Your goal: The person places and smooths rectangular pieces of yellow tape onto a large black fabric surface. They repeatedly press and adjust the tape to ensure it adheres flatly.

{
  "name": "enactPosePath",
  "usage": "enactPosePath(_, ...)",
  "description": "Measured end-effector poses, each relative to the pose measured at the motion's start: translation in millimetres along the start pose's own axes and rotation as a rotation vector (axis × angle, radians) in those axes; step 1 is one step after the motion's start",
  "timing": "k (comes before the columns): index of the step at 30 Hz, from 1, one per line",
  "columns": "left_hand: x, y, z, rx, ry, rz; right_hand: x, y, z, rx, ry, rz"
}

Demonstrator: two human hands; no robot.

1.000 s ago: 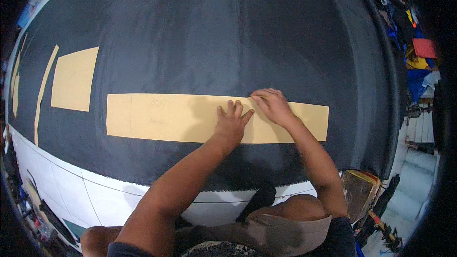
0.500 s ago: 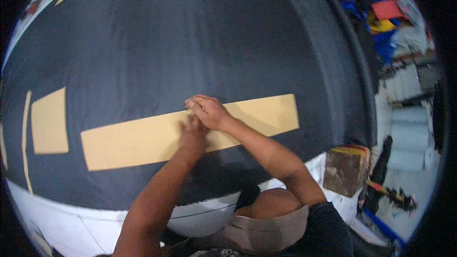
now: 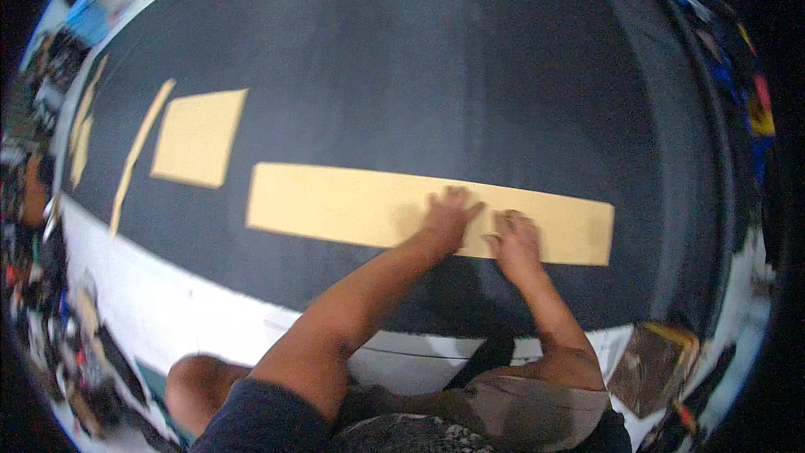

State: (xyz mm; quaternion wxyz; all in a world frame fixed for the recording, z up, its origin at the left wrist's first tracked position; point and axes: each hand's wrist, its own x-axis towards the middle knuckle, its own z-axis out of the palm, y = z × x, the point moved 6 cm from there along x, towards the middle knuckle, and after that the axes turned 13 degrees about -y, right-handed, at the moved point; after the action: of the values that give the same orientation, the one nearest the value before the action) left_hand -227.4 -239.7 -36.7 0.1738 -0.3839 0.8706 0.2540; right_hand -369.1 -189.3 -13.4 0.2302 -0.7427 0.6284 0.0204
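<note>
A long yellow cardboard-like strip (image 3: 335,201) lies flat on dark fabric (image 3: 352,75) spread over a table. Both palms face down on the strip, right of its middle. My left hand (image 3: 449,220) rests there with fingers spread. Close beside it, a small gap apart, my right hand (image 3: 516,239) also has its fingers stretched out, near the strip's lower edge. Neither hand holds anything. To the left lies a smaller four-sided yellow piece (image 3: 199,138), and beyond it a narrow yellow strip (image 3: 141,155).
More thin yellow pieces (image 3: 82,151) lie at the fabric's far left edge. The white table edge (image 3: 193,285) shows in front. A brown, plastic-wrapped stack (image 3: 650,369) stands at the lower right. Assorted clutter (image 3: 71,352) lines the left side.
My hands, clasped together over the strip before, are now apart and laid on it. The view has turned, so the pieces appear farther right and the long strip slants the other way.
</note>
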Motion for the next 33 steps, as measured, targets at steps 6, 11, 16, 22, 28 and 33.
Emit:
enactPosePath(6, -49.9, -46.2, 20.8, -0.068, 0.115, -0.068, 0.5, -19.5, 0.4, -0.068, -0.072, 0.036)
enactPosePath(11, -133.1, -119.4, 27.2, -0.101, 0.259, -0.355, -3.9, -7.1, -5.6, -0.095, -0.033, 0.008)
enactPosePath(16, -189.9, -198.1, 31.4, -0.155, 0.402, -0.654, -2.7, -4.1, -7.6, -0.069, -0.043, 0.004)
enactPosePath(22, -213.5, -239.9, 19.0, -0.225, 0.332, -0.631, 6.9, -13.2, -11.4, -0.115, -0.108, -0.018)
enactPosePath(28, -210.5, -250.9, 2.5, -0.224, 0.11, -0.536, 17.1, -12.3, -24.9, -0.102, -0.21, -0.11)
enactPosePath(33, -195.7, -251.4, 6.4, -0.203, -0.018, -0.54, 43.8, -7.2, -53.4, -0.205, -0.35, -0.209)
